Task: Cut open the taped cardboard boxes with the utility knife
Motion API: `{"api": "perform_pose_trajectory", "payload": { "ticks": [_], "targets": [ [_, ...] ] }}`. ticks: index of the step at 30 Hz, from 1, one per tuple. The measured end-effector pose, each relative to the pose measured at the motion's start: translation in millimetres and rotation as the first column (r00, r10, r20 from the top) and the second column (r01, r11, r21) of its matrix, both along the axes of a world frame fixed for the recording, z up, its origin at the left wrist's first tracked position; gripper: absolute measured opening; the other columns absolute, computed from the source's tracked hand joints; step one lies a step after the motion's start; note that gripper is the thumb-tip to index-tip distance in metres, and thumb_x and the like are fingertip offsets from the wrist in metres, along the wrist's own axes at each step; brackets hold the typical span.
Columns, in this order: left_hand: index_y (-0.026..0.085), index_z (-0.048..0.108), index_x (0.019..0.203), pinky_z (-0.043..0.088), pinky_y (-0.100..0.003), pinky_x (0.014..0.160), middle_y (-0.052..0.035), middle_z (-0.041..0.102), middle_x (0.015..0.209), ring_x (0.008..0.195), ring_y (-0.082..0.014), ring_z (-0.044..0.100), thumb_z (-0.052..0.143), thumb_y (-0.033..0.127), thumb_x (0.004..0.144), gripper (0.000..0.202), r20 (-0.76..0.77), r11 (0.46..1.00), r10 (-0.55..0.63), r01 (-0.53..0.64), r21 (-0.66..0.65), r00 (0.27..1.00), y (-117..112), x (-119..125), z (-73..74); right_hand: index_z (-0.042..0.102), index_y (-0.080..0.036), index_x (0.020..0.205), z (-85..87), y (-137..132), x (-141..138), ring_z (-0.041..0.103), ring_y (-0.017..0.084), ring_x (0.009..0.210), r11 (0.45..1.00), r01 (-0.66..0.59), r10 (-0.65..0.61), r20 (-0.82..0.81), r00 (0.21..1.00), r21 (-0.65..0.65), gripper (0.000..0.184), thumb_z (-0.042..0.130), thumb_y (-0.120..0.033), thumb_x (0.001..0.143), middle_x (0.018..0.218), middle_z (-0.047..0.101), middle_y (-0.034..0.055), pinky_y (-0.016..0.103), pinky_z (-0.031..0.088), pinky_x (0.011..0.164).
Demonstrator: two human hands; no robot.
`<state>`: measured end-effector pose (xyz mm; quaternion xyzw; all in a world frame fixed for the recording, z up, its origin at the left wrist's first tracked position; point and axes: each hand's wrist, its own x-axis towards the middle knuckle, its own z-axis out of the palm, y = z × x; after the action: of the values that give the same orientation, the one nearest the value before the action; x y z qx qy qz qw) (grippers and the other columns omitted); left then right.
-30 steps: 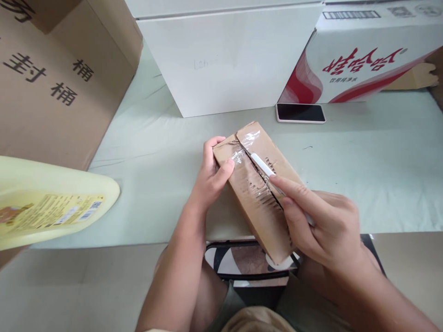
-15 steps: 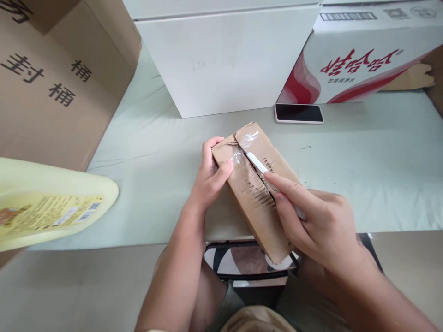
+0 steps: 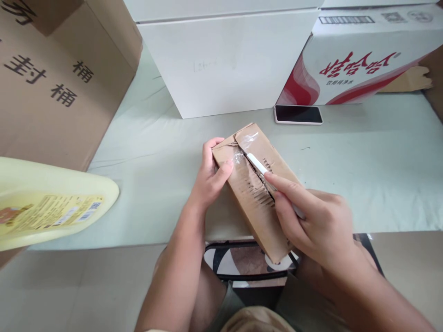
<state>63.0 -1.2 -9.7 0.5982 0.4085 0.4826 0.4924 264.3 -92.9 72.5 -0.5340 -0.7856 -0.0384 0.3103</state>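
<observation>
A small brown cardboard box (image 3: 252, 203) lies tilted across the front edge of the cloth-covered surface, its near end sticking out over my lap. My left hand (image 3: 212, 173) grips the box's far left corner, thumb on top and fingers round the side. Crumpled clear tape (image 3: 249, 137) clings to the far end of the top. In my right hand (image 3: 313, 216) is a slim white utility knife (image 3: 257, 163), its forefinger stretched along it. The knife lies along the torn centre seam, tip towards the far end; whether it is inside the gap I cannot tell.
A black-screened phone (image 3: 298, 114) lies beyond the box, before a red-and-white carton (image 3: 349, 69). Large white boxes (image 3: 228, 69) stand behind. At left are a big brown carton (image 3: 62, 106) and a yellow bottle (image 3: 69, 203). The green cloth (image 3: 363, 184) ends at the front edge.
Almost nothing differs. Both hands, the box and the knife keep their places; the view has shifted very slightly.
</observation>
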Motion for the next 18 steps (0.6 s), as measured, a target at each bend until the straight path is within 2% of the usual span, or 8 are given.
{"api": "perform_pose_trajectory", "payload": {
  "ticks": [3,9,15,18],
  "targets": [
    [0.027,0.044,0.133,0.057,-0.040,0.095,-0.0089,0.064,0.123,0.107,-0.0247,0.065,0.062,0.053,0.093,0.052,-0.003,1.000,0.012,-0.012,0.011,1.000,-0.4,0.7,0.9,0.081,-0.017,0.115,0.0,-0.1,-0.4,0.044,0.007,0.036,1.000,0.007,-0.007,0.011,1.000,0.000,0.030,0.056,-0.014,0.099,0.053,0.064,-0.0045,0.020,0.035,0.041],
    [0.027,0.044,0.133,0.058,-0.041,0.095,-0.0094,0.065,0.124,0.109,-0.0254,0.066,0.063,0.054,0.092,0.053,-0.006,1.000,0.019,-0.019,-0.001,1.000,-0.9,1.0,1.7,0.081,-0.013,0.110,-1.1,-2.8,1.0,0.042,0.005,0.035,1.000,-0.018,0.017,-0.097,0.995,-0.006,0.029,0.055,-0.009,0.097,0.057,0.067,-0.0032,0.020,0.034,0.040],
    [0.026,0.044,0.132,0.058,-0.039,0.091,-0.0084,0.064,0.120,0.104,-0.0242,0.066,0.063,0.053,0.092,0.051,-0.008,1.000,0.020,-0.020,0.019,1.000,-0.5,1.2,2.1,0.083,-0.017,0.113,0.2,0.1,-2.3,0.049,0.006,0.037,0.999,0.042,-0.042,0.032,0.999,0.002,0.031,0.054,-0.017,0.100,0.056,0.069,-0.0019,0.019,0.035,0.042],
    [0.027,0.044,0.131,0.057,-0.038,0.090,-0.0080,0.064,0.120,0.103,-0.0233,0.065,0.064,0.054,0.092,0.052,-0.008,1.000,0.024,-0.024,0.014,1.000,-0.2,1.2,2.1,0.083,-0.016,0.114,1.1,-0.6,-2.5,0.050,0.006,0.037,1.000,0.026,-0.026,0.017,1.000,-0.003,0.032,0.054,-0.017,0.101,0.056,0.069,-0.0017,0.019,0.035,0.041]
  ]
}}
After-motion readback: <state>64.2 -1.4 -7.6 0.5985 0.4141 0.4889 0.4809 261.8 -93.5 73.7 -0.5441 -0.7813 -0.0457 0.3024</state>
